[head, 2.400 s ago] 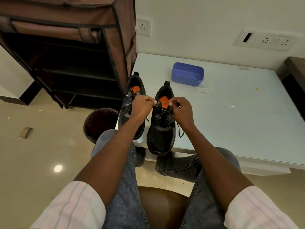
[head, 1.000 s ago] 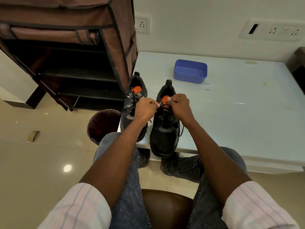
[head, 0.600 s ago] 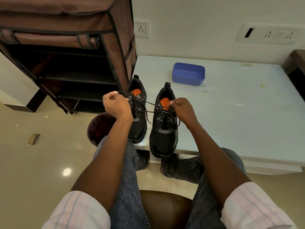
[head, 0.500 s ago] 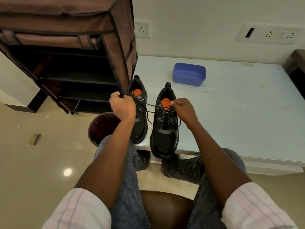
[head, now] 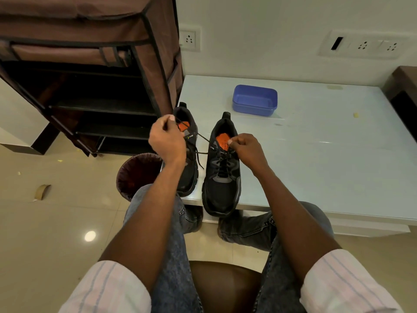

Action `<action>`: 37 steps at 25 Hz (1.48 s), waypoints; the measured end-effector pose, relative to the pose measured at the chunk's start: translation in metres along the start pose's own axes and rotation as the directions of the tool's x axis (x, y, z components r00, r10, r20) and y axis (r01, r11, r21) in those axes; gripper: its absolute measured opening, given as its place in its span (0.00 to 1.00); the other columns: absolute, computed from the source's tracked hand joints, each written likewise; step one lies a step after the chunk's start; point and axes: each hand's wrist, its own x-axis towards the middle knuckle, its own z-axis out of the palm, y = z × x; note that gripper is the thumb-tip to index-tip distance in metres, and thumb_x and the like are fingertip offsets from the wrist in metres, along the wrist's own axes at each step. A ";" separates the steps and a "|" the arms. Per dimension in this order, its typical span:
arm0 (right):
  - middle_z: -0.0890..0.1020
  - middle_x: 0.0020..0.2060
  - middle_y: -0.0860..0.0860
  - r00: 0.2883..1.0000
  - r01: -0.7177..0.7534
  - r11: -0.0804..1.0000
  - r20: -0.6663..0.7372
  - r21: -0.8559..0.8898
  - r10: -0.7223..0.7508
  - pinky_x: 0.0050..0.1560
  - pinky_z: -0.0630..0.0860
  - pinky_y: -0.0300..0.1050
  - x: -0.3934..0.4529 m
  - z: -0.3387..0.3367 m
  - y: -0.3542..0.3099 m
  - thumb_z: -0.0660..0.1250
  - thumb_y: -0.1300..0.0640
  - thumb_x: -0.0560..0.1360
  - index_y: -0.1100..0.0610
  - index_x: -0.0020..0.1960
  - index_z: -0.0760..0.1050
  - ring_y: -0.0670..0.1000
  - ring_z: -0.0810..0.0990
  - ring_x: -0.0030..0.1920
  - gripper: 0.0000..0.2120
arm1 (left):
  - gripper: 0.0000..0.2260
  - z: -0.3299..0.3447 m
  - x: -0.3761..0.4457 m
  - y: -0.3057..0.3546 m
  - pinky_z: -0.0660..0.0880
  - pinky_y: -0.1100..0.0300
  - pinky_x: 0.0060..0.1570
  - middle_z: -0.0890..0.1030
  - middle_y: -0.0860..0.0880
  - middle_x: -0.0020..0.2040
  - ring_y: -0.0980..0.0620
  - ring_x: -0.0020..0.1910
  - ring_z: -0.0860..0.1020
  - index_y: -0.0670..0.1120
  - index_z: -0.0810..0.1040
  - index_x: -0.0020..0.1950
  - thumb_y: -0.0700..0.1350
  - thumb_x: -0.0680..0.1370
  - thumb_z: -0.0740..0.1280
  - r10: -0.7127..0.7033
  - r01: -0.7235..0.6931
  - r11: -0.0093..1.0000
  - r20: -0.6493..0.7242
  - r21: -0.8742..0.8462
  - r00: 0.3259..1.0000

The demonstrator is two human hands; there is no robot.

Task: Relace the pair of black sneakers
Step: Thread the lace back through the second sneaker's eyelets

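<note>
Nearest the camera, two bare forearms are reaching out from rolled striped sleeves over denim-clad knees. The right sneaker [head: 222, 168] is sitting on the near edge of the counter [head: 327, 154], toe toward the person, and its lower eyelets are already showing crossed lacing. The right hand [head: 247, 150] is resting at the shoe's collar, its grip pinching something small beside the orange insole, probably one lace end, though that is too small to tell. The left hand [head: 167, 141] is raised off to the side, its grip closed on the lace [head: 203, 138], which is running taut from the shoe's top eyelets. So this shoe is looking nearly done, with tightening and tying left. Just beside it, the left sneaker [head: 188, 152] is standing partly hidden by the left hand, so its lacing is hard to judge. Farther back, a blue tub [head: 255, 100] is sitting on the counter, well apart.
</note>
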 end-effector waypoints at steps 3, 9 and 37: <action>0.81 0.40 0.58 1.000 0.010 1.000 -0.002 -0.004 -0.010 0.42 0.73 0.42 -0.001 0.001 0.000 0.66 0.55 0.78 0.67 0.42 0.78 0.51 0.78 0.37 0.15 | 0.14 -0.007 0.002 0.004 0.78 0.58 0.57 0.81 0.46 0.62 0.50 0.56 0.82 0.45 0.78 0.67 0.40 0.81 0.65 -0.028 0.032 0.978 -0.025 0.205 0.999; 0.80 0.41 0.51 0.998 0.058 0.997 -0.017 -0.047 -0.059 0.42 0.70 0.37 -0.008 0.000 -0.003 0.68 0.55 0.78 0.60 0.41 0.81 0.46 0.76 0.40 0.11 | 0.09 0.013 -0.027 -0.016 0.79 0.48 0.53 0.85 0.47 0.49 0.47 0.45 0.82 0.47 0.83 0.58 0.46 0.80 0.67 -0.099 -0.439 0.745 0.734 0.503 0.672; 0.86 0.40 0.54 0.972 -0.173 0.981 0.175 0.092 0.155 0.24 0.72 0.42 -0.083 -0.007 -0.023 0.61 0.52 0.82 0.58 0.51 0.71 0.53 0.75 0.23 0.09 | 0.10 -0.030 -0.041 0.005 0.65 0.62 0.24 0.73 0.48 0.28 0.53 0.23 0.68 0.41 0.81 0.41 0.48 0.74 0.74 -0.442 -0.247 0.781 0.787 0.574 0.431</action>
